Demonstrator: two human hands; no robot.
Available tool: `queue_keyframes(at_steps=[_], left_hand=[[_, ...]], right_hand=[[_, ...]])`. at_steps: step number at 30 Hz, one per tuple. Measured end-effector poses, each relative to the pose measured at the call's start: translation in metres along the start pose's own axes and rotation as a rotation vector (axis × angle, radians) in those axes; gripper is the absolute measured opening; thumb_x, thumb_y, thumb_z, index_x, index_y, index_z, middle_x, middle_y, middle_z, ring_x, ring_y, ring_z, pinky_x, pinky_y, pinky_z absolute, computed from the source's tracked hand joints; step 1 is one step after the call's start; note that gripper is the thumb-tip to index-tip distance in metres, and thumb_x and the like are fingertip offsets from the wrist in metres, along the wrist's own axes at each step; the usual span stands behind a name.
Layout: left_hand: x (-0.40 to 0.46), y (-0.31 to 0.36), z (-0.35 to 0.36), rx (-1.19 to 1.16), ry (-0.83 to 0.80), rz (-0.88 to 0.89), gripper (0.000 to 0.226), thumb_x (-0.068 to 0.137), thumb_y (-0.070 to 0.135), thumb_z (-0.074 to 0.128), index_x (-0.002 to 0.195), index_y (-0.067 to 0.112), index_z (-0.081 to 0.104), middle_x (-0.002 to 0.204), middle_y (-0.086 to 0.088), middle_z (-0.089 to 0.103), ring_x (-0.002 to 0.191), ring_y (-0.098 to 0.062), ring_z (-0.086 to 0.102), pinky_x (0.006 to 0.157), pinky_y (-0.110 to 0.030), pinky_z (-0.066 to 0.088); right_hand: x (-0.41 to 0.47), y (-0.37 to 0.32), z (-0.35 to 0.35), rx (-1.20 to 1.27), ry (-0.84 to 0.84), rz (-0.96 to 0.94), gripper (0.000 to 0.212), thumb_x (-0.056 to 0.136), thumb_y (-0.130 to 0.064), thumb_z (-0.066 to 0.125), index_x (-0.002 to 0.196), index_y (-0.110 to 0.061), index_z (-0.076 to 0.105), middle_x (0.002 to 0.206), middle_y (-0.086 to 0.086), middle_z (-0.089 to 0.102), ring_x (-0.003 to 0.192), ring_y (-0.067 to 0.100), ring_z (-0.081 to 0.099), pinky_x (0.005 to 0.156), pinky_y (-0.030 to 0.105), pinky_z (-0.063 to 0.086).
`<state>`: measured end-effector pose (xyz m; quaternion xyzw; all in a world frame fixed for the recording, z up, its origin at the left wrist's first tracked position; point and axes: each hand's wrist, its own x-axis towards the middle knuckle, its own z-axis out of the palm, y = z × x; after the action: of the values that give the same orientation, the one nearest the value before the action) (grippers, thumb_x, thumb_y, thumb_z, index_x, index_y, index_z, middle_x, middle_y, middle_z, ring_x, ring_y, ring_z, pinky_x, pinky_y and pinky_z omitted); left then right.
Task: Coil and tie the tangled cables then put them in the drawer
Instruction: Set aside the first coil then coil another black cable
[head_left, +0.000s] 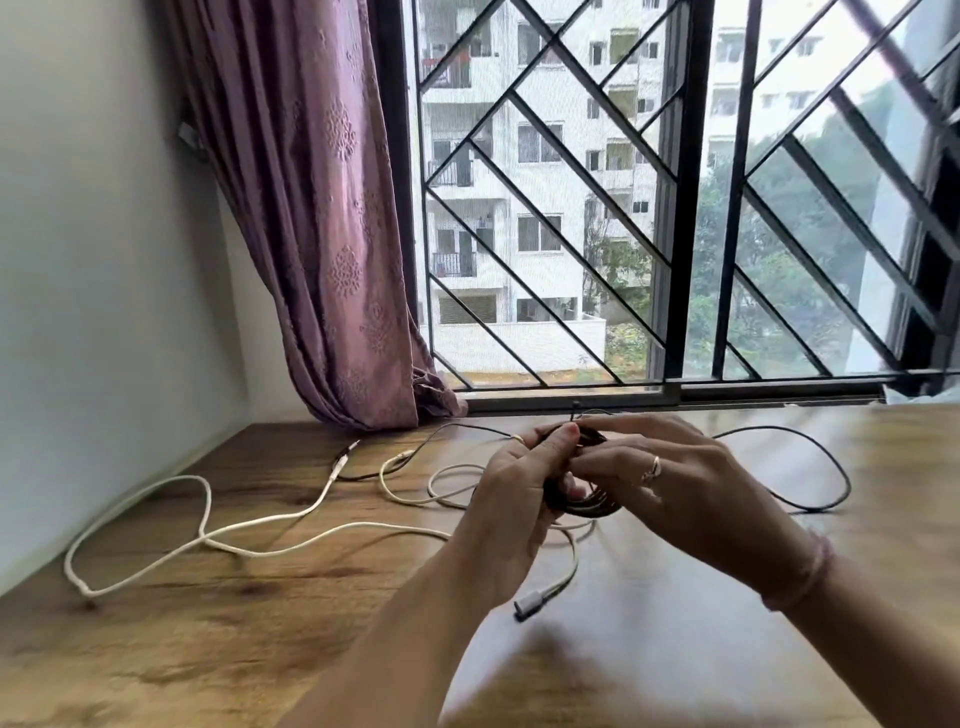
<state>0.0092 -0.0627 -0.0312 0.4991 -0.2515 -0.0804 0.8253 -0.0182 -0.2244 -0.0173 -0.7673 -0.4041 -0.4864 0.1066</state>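
Note:
Above the wooden table (208, 649), my left hand (519, 499) grips a small coil of black cable (584, 501). My right hand (670, 478) meets it from the right and pinches the same coil with thumb and fingers. The free length of the black cable (810, 467) loops away over the table to the right. A long white cable (208, 540) lies loose and tangled across the left and middle of the table, its white plug (524, 608) lying under my left wrist. A thin dark cable (457, 428) runs near the window. No drawer is in view.
A pale wall borders the table on the left. A mauve curtain (322, 234) hangs at the back left, touching the tabletop. A barred window (675, 208) runs along the far edge.

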Motion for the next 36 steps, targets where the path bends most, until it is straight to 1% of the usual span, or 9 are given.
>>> queue_keyframes(at_steps=[3,5,10,13,17,21,27,31,36], left_hand=[[0.001,-0.001,-0.001,-0.002,0.031,-0.006,0.009,0.095,0.013,0.052,0.092,0.008,0.059,0.059,0.005,0.050,0.049,-0.004,0.043,0.055,-0.019,0.042],[-0.001,-0.003,0.002,0.017,0.062,-0.011,0.008,0.095,0.012,0.051,0.092,0.009,0.058,0.055,0.006,0.046,0.048,-0.005,0.041,0.058,-0.022,0.038],[-0.002,-0.006,0.006,0.024,0.123,-0.031,0.011,0.094,0.011,0.053,0.083,0.010,0.056,0.054,0.003,0.041,0.049,-0.008,0.039,0.058,-0.024,0.037],[-0.001,-0.006,0.006,0.026,0.123,-0.046,0.012,0.094,0.012,0.054,0.082,0.010,0.057,0.055,0.003,0.042,0.048,-0.008,0.040,0.057,-0.024,0.038],[-0.002,-0.009,0.008,0.059,0.096,-0.075,0.011,0.096,0.013,0.051,0.086,0.009,0.055,0.059,0.004,0.045,0.045,-0.004,0.042,0.055,-0.021,0.040],[-0.003,-0.009,0.009,0.095,0.092,-0.085,0.009,0.096,0.014,0.051,0.091,0.010,0.057,0.072,0.002,0.051,0.044,-0.002,0.043,0.058,-0.022,0.040],[-0.003,-0.009,0.008,0.192,0.158,-0.026,0.011,0.094,0.015,0.054,0.086,0.012,0.061,0.058,0.008,0.057,0.048,-0.004,0.042,0.057,-0.020,0.040],[-0.002,-0.010,0.005,0.255,0.242,0.042,0.011,0.093,0.015,0.056,0.086,0.016,0.065,0.074,0.007,0.064,0.050,-0.001,0.044,0.063,-0.023,0.040],[-0.001,-0.014,0.006,0.345,0.272,0.096,0.009,0.093,0.018,0.058,0.089,0.016,0.066,0.063,0.014,0.062,0.048,0.001,0.046,0.066,-0.028,0.041]], right_hand=[[0.001,-0.002,-0.002,-0.027,0.043,-0.024,0.022,0.094,-0.022,0.055,0.094,-0.015,0.075,0.103,-0.004,0.071,0.102,0.019,0.065,0.082,0.039,0.053],[0.003,-0.005,-0.001,0.047,0.069,0.059,0.016,0.091,-0.019,0.060,0.095,-0.016,0.075,0.099,-0.005,0.070,0.091,0.016,0.065,0.079,0.031,0.052],[0.005,-0.011,0.008,0.384,0.143,0.484,0.011,0.081,-0.027,0.072,0.091,-0.024,0.070,0.079,-0.009,0.073,0.072,0.005,0.067,0.065,0.015,0.049],[0.005,-0.010,0.009,0.738,0.199,0.773,0.029,0.070,-0.032,0.076,0.090,-0.021,0.058,0.079,0.001,0.075,0.071,0.012,0.070,0.063,0.017,0.052],[0.003,-0.008,0.011,1.003,0.313,0.926,0.029,0.058,-0.028,0.081,0.079,-0.018,0.064,0.076,0.006,0.074,0.066,0.012,0.069,0.053,0.010,0.046],[0.003,-0.008,0.010,0.981,0.278,0.957,0.038,0.056,-0.032,0.081,0.086,-0.011,0.071,0.084,0.011,0.075,0.076,0.020,0.072,0.058,0.013,0.050],[0.003,-0.010,0.010,0.821,0.242,0.959,0.013,0.073,-0.012,0.078,0.084,-0.013,0.072,0.079,0.005,0.075,0.077,0.021,0.073,0.069,0.023,0.056],[0.005,-0.014,0.010,0.502,0.159,0.897,0.012,0.076,-0.014,0.074,0.082,-0.023,0.074,0.070,-0.008,0.073,0.063,0.015,0.068,0.061,0.028,0.054],[0.006,-0.019,0.010,0.399,0.137,0.848,0.012,0.073,-0.017,0.070,0.079,-0.027,0.074,0.066,-0.008,0.072,0.060,0.022,0.066,0.060,0.038,0.056]])
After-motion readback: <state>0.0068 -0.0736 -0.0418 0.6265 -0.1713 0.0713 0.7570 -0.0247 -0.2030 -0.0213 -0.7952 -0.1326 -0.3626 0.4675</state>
